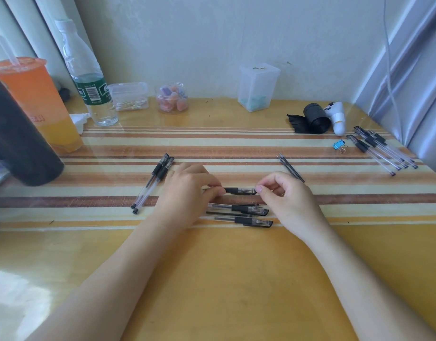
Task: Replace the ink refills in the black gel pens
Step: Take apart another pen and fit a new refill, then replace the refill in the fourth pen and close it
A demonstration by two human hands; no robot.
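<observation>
A black gel pen (240,191) lies level between both hands, a little above the table. My left hand (190,193) grips its barrel end; my right hand (283,195) pinches its capped tip end with thumb and forefinger. Just below, two more gel pens (246,209) (249,221) and a loose refill lie side by side on the striped mat. Two pens (153,183) rest slanted to the left of my left hand. Two bare refills (290,168) lie beyond my right hand. Several more pens (382,150) are piled at the far right.
An orange drink cup (39,102), a water bottle (89,77) and a dark cylinder (17,139) stand at the left. Small plastic containers (258,87) line the back wall. A black roll (315,118), white controller (337,116) and blue binder clip (340,145) sit at the right.
</observation>
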